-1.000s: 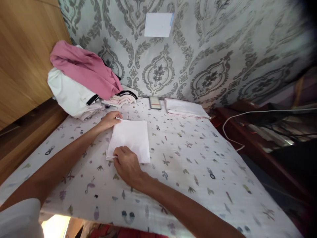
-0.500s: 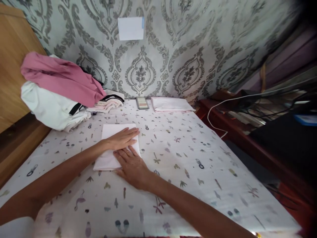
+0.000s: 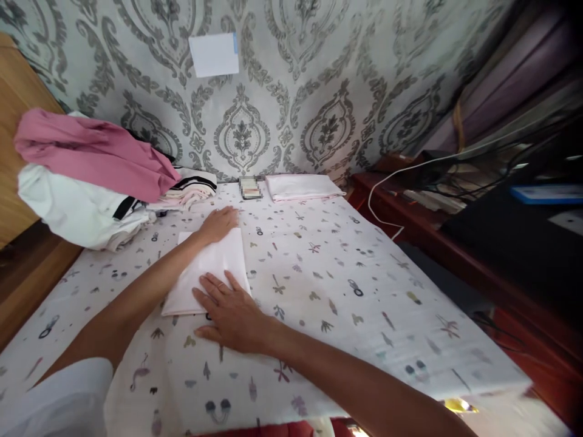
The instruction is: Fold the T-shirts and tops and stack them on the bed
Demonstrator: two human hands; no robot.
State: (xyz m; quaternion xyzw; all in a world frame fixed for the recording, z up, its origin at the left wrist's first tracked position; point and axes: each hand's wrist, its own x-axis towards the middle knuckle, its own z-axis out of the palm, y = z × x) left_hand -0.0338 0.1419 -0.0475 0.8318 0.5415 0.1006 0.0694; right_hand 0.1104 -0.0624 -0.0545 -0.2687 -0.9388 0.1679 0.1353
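Note:
A folded white cloth [image 3: 221, 255] lies flat on the printed bedsheet [image 3: 310, 321]. My left hand [image 3: 219, 224] is at its far edge, fingers stretched out towards the wall and slightly blurred. Across the near right part of the cloth my right hand [image 3: 237, 315] rests palm down, fingers spread, with a ring on one finger. The thumb and heel of that hand reach past the near edge onto the sheet. Neither hand visibly holds anything.
A heap of clothes with a pink garment [image 3: 95, 152] lies at the back left. By the patterned wall are a small pixelated item [image 3: 250, 187] and another folded pale cloth [image 3: 305, 187]. A white cable [image 3: 373, 197] runs over the dark red furniture [image 3: 410, 212] on the right.
My left hand has moved away from my right hand to the far edge of the cloth. The right hand has drawn slightly nearer to me. The camera view has shifted a little.

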